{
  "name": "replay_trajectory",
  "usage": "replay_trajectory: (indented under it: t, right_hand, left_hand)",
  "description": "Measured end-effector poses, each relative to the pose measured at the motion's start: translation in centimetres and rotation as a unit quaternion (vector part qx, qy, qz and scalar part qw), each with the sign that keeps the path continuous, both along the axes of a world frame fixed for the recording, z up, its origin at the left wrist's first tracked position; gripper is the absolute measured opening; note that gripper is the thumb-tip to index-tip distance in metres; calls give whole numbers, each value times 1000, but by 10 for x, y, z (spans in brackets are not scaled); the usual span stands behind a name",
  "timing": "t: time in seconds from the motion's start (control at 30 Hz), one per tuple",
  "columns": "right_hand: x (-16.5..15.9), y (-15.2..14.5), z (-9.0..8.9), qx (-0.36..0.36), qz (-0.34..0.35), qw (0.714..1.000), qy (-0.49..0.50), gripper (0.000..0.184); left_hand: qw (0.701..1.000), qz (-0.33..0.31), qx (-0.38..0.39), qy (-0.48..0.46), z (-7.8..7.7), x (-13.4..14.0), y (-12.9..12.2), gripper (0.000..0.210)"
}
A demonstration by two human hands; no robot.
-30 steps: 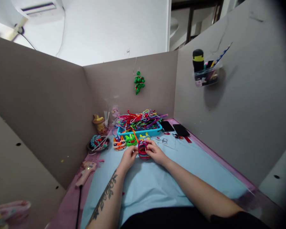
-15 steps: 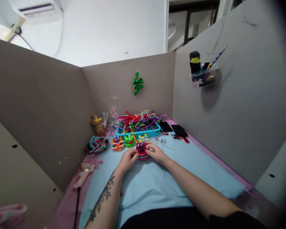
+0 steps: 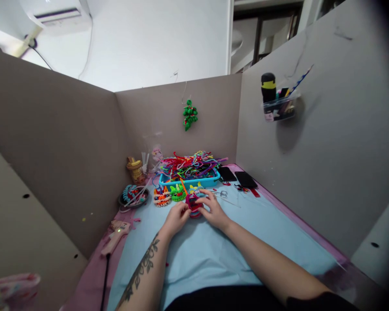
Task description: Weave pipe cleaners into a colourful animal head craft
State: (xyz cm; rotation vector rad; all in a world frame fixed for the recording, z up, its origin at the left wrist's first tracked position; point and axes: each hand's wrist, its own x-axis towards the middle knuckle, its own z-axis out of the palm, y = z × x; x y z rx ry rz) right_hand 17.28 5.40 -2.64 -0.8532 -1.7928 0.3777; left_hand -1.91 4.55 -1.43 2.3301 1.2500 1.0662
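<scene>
A small hollow piece of coiled pipe cleaners [image 3: 195, 214], magenta and red with blue bands, stands on the light-blue cloth [image 3: 210, 255]. My left hand [image 3: 177, 217] pinches its left side between thumb and fingers. On the other side, my right hand [image 3: 214, 211] has its fingers apart, reaching over the rim and touching it; the fingertips partly cover the opening. Just behind sit fuzzy animal-face figures: an orange-and-cream one [image 3: 162, 197], a green one [image 3: 177, 193] and a yellow-and-blue one [image 3: 196, 188]. An orange strip [image 3: 184, 186] slants up behind the piece.
A blue tray [image 3: 171, 181] heaped with pipe cleaners [image 3: 191, 164] stands at the back. Scissors [image 3: 223, 194] and two phones [image 3: 245, 179] lie right of it. At left are a dark bowl [image 3: 142, 201], a cup [image 3: 136, 171] and a pink corded glue gun [image 3: 116, 239]. Grey panels enclose the table.
My right hand's fingers have spread and lifted over the opening, from a closer grip on the rim. My left hand stays at the left side. The whole view has shifted slightly.
</scene>
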Motion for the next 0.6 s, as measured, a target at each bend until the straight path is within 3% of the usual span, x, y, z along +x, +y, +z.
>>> replay_trajectory:
  t: [0.17, 0.6]
  right_hand:
    - [-5, -3, -1, 46, 8, 995, -93, 13]
    - [-8, -4, -1, 26, 24, 996, -87, 11]
  left_hand:
    - [1000, -7, 4, -1, 0, 1, -1, 14]
    - [999, -27, -4, 29, -1, 3, -1, 13]
